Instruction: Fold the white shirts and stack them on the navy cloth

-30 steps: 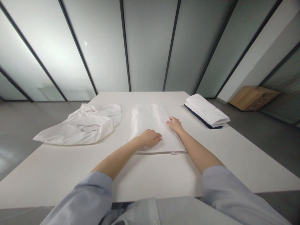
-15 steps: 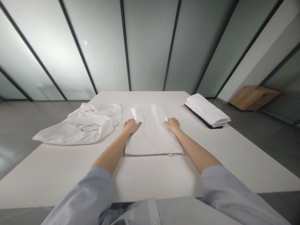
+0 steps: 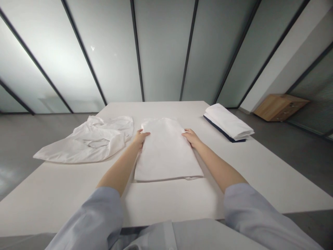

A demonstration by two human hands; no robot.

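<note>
A folded white garment (image 3: pixel 168 152) lies in the middle of the table, roughly a rectangle with its near edge towards me. My left hand (image 3: pixel 141 137) grips its left side, the thumb on top and the fingers partly hidden at the edge. On the opposite side, my right hand (image 3: pixel 191 136) holds it the same way, thumb above and other fingers mostly tucked out of sight. A bit of fabric pokes out under the near right corner. The garment's exact kind does not show in its folded state.
A crumpled white garment (image 3: pixel 91 140) spreads over the table's left side, one end at the edge. At the right, a folded white garment (image 3: pixel 227 121) rests on a dark navy one (image 3: pixel 221 130). Beyond the white table (image 3: pixel 166 201) stand frosted glass panels and a wooden cabinet (image 3: pixel 279 107).
Both hands have gone from lying along the garment's sides to gripping its edges. The garment has shifted slightly towards me, and its far end looks a little rumpled.
</note>
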